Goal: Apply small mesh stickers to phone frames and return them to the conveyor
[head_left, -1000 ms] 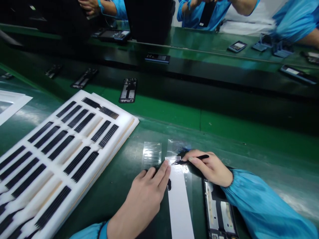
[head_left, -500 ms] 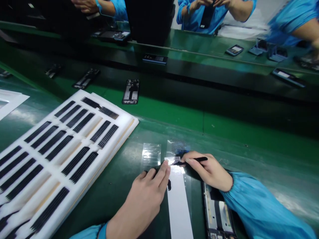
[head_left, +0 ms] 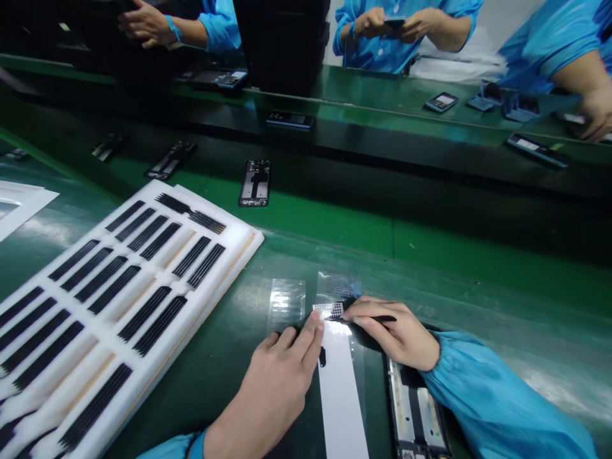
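Observation:
My left hand [head_left: 282,376] lies on the bench with its fingers stretched out, the fingertips pressing the edge of a white strip [head_left: 340,395]. In my right hand [head_left: 396,328] is a pair of black tweezers [head_left: 383,318], held like a pen. Their tips reach a small white sheet of dark dots [head_left: 329,310] at the strip's top end. A small black sticker-like piece [head_left: 322,357] sits on the strip's left edge. Below my right wrist lies an opened phone frame [head_left: 415,411], partly covered by my sleeve.
A white foam tray [head_left: 241,231] with black slotted parts fills the left. Clear plastic sheets [head_left: 287,296] lie beyond my left hand. A phone frame [head_left: 255,183] and others rest on the green line ahead. Co-workers' hands [head_left: 392,24] work behind the ledge.
The view has shifted slightly. My hands stay at the dotted sheet, with the tweezers still in my right. Across the ledge, a co-worker has tilted the held phone flatter.

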The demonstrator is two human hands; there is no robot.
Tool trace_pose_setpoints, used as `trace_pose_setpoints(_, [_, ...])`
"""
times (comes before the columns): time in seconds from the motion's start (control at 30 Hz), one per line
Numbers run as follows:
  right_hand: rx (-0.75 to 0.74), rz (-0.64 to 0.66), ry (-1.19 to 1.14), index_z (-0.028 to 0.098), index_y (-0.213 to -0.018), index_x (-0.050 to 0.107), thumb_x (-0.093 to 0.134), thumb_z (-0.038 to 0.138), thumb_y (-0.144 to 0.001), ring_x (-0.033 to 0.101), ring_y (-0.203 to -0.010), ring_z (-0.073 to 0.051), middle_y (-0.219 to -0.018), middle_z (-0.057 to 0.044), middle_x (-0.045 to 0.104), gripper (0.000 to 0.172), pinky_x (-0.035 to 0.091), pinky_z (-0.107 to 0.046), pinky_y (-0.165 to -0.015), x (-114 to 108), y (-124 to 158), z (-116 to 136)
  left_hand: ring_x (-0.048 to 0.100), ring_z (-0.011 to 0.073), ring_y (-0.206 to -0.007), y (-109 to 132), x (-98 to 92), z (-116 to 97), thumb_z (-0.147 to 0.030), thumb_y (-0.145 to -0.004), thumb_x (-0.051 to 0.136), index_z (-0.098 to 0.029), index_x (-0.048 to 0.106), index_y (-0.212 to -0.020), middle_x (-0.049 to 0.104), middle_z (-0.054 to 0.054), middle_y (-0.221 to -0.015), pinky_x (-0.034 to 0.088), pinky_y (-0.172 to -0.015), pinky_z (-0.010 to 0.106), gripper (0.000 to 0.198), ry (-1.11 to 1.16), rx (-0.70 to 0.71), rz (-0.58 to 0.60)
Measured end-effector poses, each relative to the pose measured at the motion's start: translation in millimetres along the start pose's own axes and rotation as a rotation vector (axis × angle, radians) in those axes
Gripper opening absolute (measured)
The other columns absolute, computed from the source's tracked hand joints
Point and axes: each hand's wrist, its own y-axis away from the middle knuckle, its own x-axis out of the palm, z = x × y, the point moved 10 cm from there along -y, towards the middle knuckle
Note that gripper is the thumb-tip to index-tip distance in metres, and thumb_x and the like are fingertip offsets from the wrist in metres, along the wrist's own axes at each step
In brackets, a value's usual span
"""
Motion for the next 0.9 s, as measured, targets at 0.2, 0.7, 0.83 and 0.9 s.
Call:
trace_pose_setpoints(0.2, [0.026, -0.038, -0.035, 0.020, -0.108, 0.071, 0.048, 0.021, -0.103, 0.071, -0.084, -0.020, -0.094, -0.009, 0.076, 0.023, 0.058, -0.031, -0.077, -1.7, 3.8, -5.9, 0.065, 0.0214, -0.081, 2.9, 3.9, -0.8, 0.002, -0.076, 0.044, -0.008, 0.056, -0.138, 0.051, 0.013, -0.148, 0.057, -0.064, 0.033, 0.064, 0.001, -0.009, 0.006])
trace_pose_setpoints(0.7, [0.123, 0.006, -0.053, 0.020, -0.112, 0.070, 0.050, 0.013, -0.100, 0.070, -0.086, -0.019, -0.096, -0.008, 0.074, 0.024, 0.056, -0.031, -0.077, 2.1, 1.7, -7.5, 0.066, 0.0212, -0.074, 1.7, -4.8, -2.3, 0.002, -0.077, 0.042, -0.007, 0.061, -0.132, 0.058, 0.015, -0.141, 0.058, -0.058, 0.033, 0.059, 0.021, 0.002, -0.054])
trace_pose_setpoints(0.83, [0.064, 0.015, -0.081, 0.019, -0.112, 0.070, 0.051, 0.012, -0.099, 0.069, -0.087, -0.020, -0.097, -0.009, 0.074, 0.024, 0.056, -0.033, -0.078, 4.4, 4.1, -5.2, 0.066, 0.0215, -0.075, 2.5, -3.3, -1.1, 0.003, -0.076, 0.044, -0.007, 0.062, -0.131, 0.057, 0.015, -0.143, 0.058, -0.057, 0.033, 0.059, 0.018, -0.005, -0.056])
trace_pose_setpoints(0.9, [0.009, 0.015, -0.072, 0.018, -0.112, 0.069, 0.051, 0.012, -0.099, 0.068, -0.087, -0.021, -0.095, -0.010, 0.074, 0.023, 0.056, -0.033, -0.077, 5.8, 6.0, 0.1, 0.066, 0.0218, -0.076, 2.7, -1.1, -1.0, 0.002, -0.076, 0.045, -0.008, 0.060, -0.133, 0.055, 0.015, -0.145, 0.058, -0.058, 0.033, 0.060, 0.015, -0.004, -0.045])
